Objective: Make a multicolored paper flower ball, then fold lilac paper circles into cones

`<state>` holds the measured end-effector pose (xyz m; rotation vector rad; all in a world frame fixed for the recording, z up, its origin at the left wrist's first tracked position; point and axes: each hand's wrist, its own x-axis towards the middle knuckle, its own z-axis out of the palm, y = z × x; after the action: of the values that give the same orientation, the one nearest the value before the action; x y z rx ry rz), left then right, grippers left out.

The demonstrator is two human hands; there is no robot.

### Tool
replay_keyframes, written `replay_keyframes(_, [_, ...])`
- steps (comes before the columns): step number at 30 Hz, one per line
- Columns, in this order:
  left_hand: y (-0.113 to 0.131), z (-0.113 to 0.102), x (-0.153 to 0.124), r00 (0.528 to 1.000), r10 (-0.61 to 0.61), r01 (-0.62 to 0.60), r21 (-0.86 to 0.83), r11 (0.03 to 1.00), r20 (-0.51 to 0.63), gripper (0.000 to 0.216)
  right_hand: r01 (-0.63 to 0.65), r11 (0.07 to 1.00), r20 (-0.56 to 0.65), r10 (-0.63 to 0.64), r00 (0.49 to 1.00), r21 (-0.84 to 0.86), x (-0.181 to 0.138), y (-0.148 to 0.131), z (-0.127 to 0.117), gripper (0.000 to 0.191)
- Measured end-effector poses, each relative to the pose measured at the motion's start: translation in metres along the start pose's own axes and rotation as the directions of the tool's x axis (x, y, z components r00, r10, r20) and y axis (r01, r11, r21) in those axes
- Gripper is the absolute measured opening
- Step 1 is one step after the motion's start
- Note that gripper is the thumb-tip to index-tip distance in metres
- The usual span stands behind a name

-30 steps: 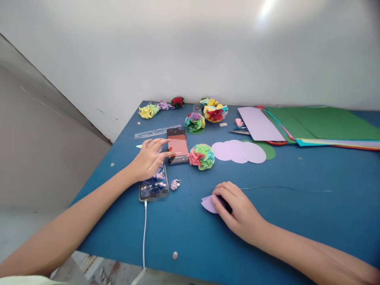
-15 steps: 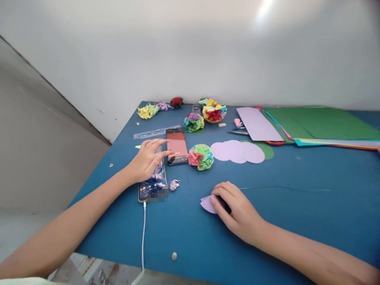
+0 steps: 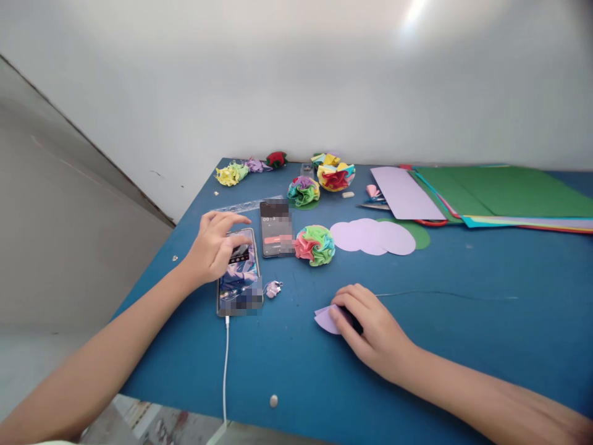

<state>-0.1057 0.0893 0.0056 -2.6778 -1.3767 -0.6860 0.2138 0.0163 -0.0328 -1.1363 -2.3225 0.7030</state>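
My left hand (image 3: 217, 244) hovers over the upper part of a phone (image 3: 239, 287) plugged into a white cable (image 3: 225, 364). Its fingers are spread and grip nothing. Beyond it lies a second phone (image 3: 273, 225) with a dark screen and a red band. My right hand (image 3: 365, 321) rests on the blue table, its thumb and fingers closed on a folded lilac paper piece (image 3: 327, 319). Part of that piece is hidden under the fingers. A pleated paper ball (image 3: 315, 245) in green, pink and blue sits between the hands, beside overlapping lilac paper circles (image 3: 374, 236).
More paper flowers (image 3: 336, 178) stand along the wall. Scissors (image 3: 376, 205) lie partly under a lilac sheet (image 3: 407, 194), beside stacked coloured paper (image 3: 514, 191). A clear ruler (image 3: 231, 207), a small charm (image 3: 273, 288) and a thin wire (image 3: 445, 292) lie on the table (image 3: 296, 364).
My left hand has drawn back leftward from the second phone to over the cabled one. The second phone's screen has turned from reddish to mostly dark. My right hand holds still.
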Motion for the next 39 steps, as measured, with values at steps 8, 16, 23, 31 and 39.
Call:
replay_keyframes(8, [0.003, -0.014, -0.007, 0.993, 0.064, -0.068, -0.034, 0.997, -0.101, 0.042, -0.002, 1.0, 0.011, 0.002, 1.0, 0.019, -0.001, 0.002, 0.0, 0.01])
replay_keyframes(16, [0.007, -0.011, -0.006, 0.998, 0.036, -0.038, -0.04, 0.998, -0.054, 0.03, 0.004, 1.0, 0.009, -0.004, 1.0, 0.009, 0.0, 0.001, 0.001, 0.01])
replay_keyframes(23, [0.006, -0.011, -0.008, 1.0, -0.025, 0.025, -0.082, 0.996, -0.001, 0.023, 0.008, 1.0, 0.002, -0.008, 1.0, 0.002, 0.0, 0.0, 0.0, 0.011])
replay_keyframes(31, [0.012, -0.011, -0.007, 0.996, -0.017, 0.027, -0.117, 0.993, 0.086, 0.025, 0.001, 1.0, 0.005, -0.001, 1.0, -0.004, 0.0, 0.0, -0.001, 0.01])
replay_keyframes(39, [0.011, -0.017, -0.005, 0.999, 0.033, -0.031, -0.096, 0.995, 0.014, 0.032, 0.009, 1.0, -0.002, -0.009, 1.0, 0.004, 0.001, 0.002, 0.0, 0.01])
